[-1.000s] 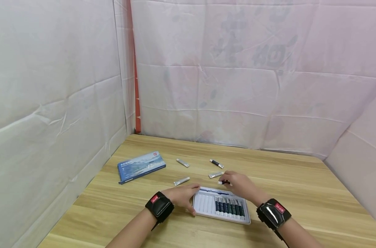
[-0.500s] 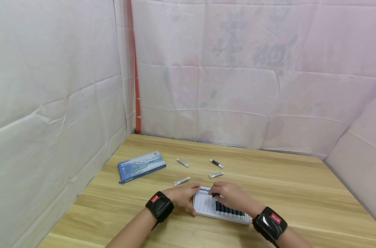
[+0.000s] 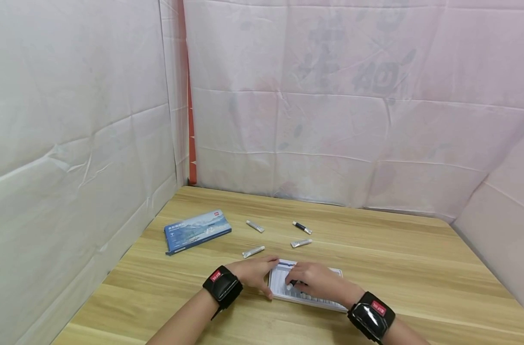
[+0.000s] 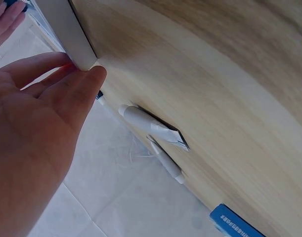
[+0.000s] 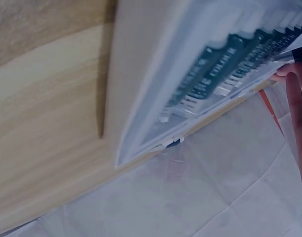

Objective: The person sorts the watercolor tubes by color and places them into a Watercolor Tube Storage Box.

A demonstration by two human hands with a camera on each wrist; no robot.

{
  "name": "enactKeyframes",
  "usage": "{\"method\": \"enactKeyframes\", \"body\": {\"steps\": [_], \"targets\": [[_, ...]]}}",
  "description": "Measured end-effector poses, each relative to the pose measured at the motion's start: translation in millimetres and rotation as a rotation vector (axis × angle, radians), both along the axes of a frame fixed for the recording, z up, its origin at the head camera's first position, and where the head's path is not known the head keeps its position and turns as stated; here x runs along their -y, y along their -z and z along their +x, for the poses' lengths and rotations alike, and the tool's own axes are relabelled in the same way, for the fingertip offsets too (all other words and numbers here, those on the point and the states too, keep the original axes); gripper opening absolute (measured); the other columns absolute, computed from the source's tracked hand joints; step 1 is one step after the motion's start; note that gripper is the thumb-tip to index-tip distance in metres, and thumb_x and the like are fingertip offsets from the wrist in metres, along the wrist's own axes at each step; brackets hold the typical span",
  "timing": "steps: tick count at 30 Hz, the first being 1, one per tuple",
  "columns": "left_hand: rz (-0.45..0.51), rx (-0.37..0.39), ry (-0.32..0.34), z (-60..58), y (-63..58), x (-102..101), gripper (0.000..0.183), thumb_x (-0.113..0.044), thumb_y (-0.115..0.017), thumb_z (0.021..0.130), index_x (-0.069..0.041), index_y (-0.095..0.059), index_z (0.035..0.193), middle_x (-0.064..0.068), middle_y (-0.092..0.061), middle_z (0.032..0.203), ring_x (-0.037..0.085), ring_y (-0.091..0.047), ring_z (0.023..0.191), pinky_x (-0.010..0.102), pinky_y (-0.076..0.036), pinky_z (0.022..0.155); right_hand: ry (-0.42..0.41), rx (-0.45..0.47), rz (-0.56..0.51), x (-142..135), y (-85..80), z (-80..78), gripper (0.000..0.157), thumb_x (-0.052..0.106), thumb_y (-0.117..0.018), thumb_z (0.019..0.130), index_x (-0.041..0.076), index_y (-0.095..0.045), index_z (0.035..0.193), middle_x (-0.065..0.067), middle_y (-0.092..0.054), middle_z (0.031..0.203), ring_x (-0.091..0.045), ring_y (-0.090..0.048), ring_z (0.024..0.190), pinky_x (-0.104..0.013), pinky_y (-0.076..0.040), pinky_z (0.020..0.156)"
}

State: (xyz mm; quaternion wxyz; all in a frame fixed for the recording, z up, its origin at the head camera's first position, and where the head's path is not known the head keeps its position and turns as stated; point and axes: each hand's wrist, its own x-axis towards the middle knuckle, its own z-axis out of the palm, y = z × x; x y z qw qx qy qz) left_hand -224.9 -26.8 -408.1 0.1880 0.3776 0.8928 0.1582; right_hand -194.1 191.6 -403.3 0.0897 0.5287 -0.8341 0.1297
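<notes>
My left hand (image 3: 253,272) holds the left end of a white plastic tray (image 3: 305,303), with the thumb at the near corner and the fingers at the far one. In the left wrist view its fingertips grip the tray's corner (image 4: 76,44). Over the tray's left half, my right hand (image 3: 318,279) pinches a dark paint tube (image 3: 292,284) with a white cap. The tube is low over the slots, cap toward me. A row of dark green paint tubes (image 5: 215,74) lies in the tray's right half, mostly hidden by the right hand in the head view.
Beyond the tray lie loose paint tubes: a silver one (image 3: 253,252), another silver one (image 3: 301,243), a pale one (image 3: 255,226) and a dark one (image 3: 302,227). A flat blue cardboard box (image 3: 198,232) lies at the left. White sheeting (image 3: 331,120) hangs behind the table.
My right hand has carried the dark tube from beyond the tray, leftward and toward me, down over the slots beside the row. The left hand stays at the tray's left end.
</notes>
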Motion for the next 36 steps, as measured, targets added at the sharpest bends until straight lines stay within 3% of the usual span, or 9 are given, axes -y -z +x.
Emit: {"method": "enactKeyframes", "body": {"steps": [11, 21, 31, 36], "targets": [[-0.006, 0.001, 0.001, 0.1, 0.2, -1.1, 0.090, -0.039, -0.077, 0.072, -0.003, -0.033, 0.142, 0.006, -0.029, 0.146, 0.015, -0.026, 0.131, 0.024, -0.025, 0.103, -0.023, 0.054, 0.007, -4.9, 2.8, 1.2, 0.022, -0.003, -0.070, 0.076, 0.014, -0.068, 0.090, 0.007, -0.062, 0.093, -0.006, -0.057, 0.092, -0.016, -0.047, 0.075], [-0.003, -0.002, 0.002, -1.0, 1.0, -0.4, 0.090, -0.039, -0.077, 0.072, -0.003, -0.033, 0.141, 0.007, -0.028, 0.146, 0.016, -0.026, 0.131, 0.025, -0.024, 0.104, -0.031, 0.173, -0.025, -15.8, 5.6, -2.7, 0.016, 0.001, -0.068, 0.080, 0.013, -0.068, 0.090, 0.004, -0.065, 0.099, -0.009, -0.059, 0.095, -0.018, -0.047, 0.079], [0.004, 0.007, -0.002, -0.9, 0.6, -0.9, 0.091, -0.039, -0.077, 0.071, -0.002, -0.033, 0.141, 0.007, -0.028, 0.146, 0.016, -0.026, 0.131, 0.025, -0.024, 0.104, 0.054, 0.146, 0.008, -9.8, 5.4, 1.8, 0.010, 0.005, -0.070, 0.080, 0.015, -0.069, 0.083, 0.007, -0.064, 0.092, -0.007, -0.058, 0.090, -0.020, -0.049, 0.074], [0.008, 0.006, -0.010, -0.2, 0.3, -0.7, 0.091, -0.039, -0.077, 0.071, -0.003, -0.033, 0.141, 0.006, -0.028, 0.146, 0.016, -0.027, 0.131, 0.025, -0.025, 0.104, 0.041, 0.168, 0.020, -7.8, 1.3, -1.1, 0.011, 0.004, -0.068, 0.080, 0.015, -0.068, 0.083, 0.009, -0.063, 0.090, -0.005, -0.058, 0.088, -0.020, -0.049, 0.074]]}}
